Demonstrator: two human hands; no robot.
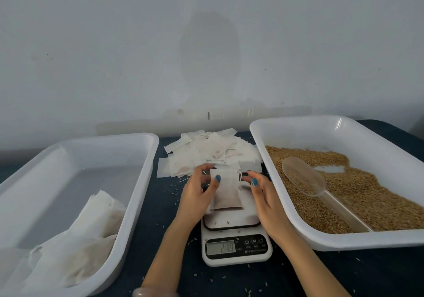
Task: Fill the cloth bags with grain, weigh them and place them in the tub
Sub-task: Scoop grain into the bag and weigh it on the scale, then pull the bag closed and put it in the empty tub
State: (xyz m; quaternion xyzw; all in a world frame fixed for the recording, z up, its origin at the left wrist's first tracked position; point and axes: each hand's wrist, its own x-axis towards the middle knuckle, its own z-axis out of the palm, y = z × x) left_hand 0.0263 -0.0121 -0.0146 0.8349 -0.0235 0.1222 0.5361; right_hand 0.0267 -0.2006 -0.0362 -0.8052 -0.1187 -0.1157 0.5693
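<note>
1. A dark blue table surface is seen below a pale wall, with loose grains scattered over it.
2. A large white rectangular plastic tub is set on the right; its floor is partly covered by brown grain, and a clear plastic scoop is laid on the grain with its handle pointing towards the near right.
3. A second white rectangular plastic tub is placed on the left; several filled white cloth bags are piled in its near corner.
4. A heap of empty flat white cloth bags is spread at the back, between the two tubs.
5. A white digital kitchen scale is positioned in the middle; digits are lit on its display, but they cannot be read with certainty.
6. A small filled white cloth drawstring bag is held over the scale's platform, its lower edge at or just above it; contact cannot be told.
7. The left hand is clamped on the bag's left side, thumb in front.
8. The right hand is pinched on the drawstring at the bag's upper right corner.
</note>
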